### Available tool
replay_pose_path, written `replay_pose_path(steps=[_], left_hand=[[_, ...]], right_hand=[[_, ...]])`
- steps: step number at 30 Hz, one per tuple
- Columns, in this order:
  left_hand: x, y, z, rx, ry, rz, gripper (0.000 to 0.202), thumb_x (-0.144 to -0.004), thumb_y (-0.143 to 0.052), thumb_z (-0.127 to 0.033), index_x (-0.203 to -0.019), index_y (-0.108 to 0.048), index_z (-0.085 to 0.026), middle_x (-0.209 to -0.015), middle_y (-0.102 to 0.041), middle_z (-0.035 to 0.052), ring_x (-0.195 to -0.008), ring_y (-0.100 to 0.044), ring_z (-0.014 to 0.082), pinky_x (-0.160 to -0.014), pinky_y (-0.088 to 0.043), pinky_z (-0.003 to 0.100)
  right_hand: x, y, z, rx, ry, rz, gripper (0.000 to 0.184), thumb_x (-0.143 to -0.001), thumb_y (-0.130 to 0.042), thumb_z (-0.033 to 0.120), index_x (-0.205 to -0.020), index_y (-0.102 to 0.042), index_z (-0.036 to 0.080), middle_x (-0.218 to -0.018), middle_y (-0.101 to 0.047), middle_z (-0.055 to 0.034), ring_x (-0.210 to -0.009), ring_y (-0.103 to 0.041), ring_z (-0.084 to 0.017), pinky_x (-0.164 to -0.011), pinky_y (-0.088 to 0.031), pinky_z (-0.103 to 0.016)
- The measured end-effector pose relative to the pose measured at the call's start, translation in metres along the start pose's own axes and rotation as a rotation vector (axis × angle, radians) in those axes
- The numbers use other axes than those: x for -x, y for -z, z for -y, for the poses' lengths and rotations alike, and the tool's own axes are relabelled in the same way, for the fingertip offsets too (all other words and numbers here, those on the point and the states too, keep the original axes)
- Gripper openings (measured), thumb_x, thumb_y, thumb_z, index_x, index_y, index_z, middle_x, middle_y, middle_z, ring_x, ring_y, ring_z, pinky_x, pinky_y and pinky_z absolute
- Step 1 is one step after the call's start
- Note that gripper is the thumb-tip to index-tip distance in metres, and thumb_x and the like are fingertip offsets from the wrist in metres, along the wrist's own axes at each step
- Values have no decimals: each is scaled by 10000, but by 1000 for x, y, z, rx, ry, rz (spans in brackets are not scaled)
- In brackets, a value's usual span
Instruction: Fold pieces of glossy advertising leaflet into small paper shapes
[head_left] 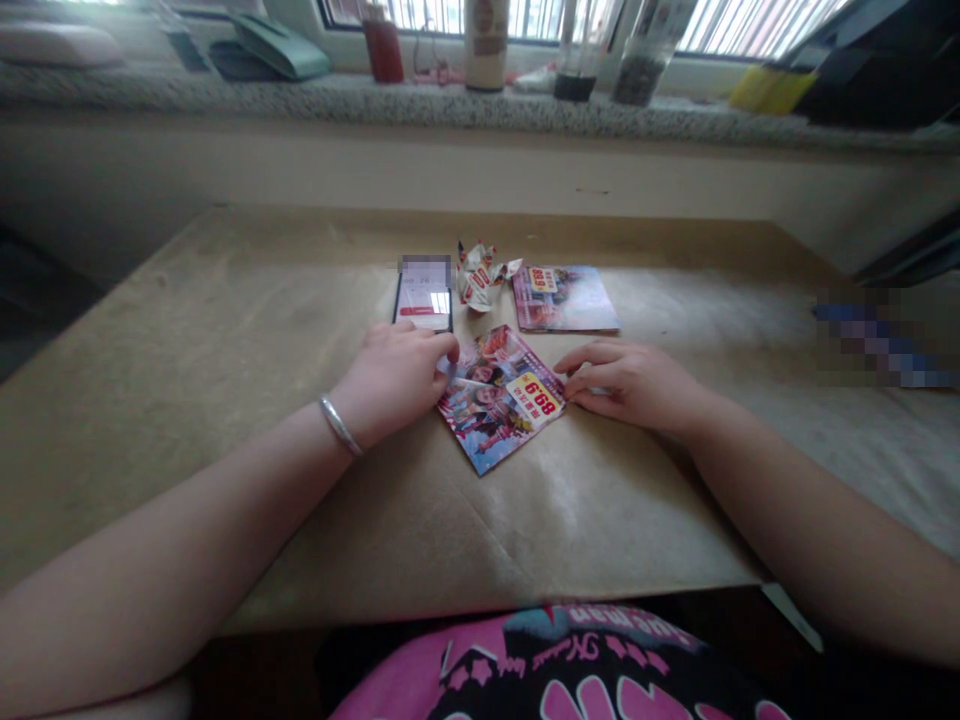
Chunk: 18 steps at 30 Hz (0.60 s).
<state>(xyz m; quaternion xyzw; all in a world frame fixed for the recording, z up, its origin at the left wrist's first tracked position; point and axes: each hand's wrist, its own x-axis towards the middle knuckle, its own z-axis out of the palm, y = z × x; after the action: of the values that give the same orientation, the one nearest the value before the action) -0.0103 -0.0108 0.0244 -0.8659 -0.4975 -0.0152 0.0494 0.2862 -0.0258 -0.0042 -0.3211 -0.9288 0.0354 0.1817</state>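
Observation:
A colourful printed leaflet with a yellow "89.9" price label lies turned at an angle on the table in front of me. At its left corner, the fingers of my left hand are curled and closed on the edge. My right hand pinches the right corner beside the price label. Just beyond my left hand is a phone with a lit screen, its lower end partly covered by my fingers. Folded paper shapes sit behind the leaflet. A stack of similar leaflets lies to their right.
The table has a tan cover and meets the wall under a speckled stone sill. Bottles and jars, a green case and a yellow item stand along the sill. A blurred blue object is at far right.

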Motion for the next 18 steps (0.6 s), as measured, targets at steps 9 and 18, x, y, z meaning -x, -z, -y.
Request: replay_pose_path(steps=[9, 18], left_hand=[[2, -8, -2, -8, -183, -195, 292, -858, -507, -189, -1045, -714, -275, -1010, -676, 77, -938, -601, 251, -856, -432, 417], [1, -24, -11, 207, -608, -35, 417, -969, -468, -401, -1342, -534, -229, -1394, -560, 34, -1353, -441, 209, -1206, -191, 432]], right_hand=[[-1, 4, 3, 83, -12, 21, 171, -883, -548, 222, -868, -718, 221, -1079, -726, -57, -912, -677, -196, -772, -530, -324], [0, 5, 3, 124, -32, 39, 156, -878, -542, 215, -895, -697, 220, -1138, -708, -53, -960, -665, -213, -816, -529, -355]])
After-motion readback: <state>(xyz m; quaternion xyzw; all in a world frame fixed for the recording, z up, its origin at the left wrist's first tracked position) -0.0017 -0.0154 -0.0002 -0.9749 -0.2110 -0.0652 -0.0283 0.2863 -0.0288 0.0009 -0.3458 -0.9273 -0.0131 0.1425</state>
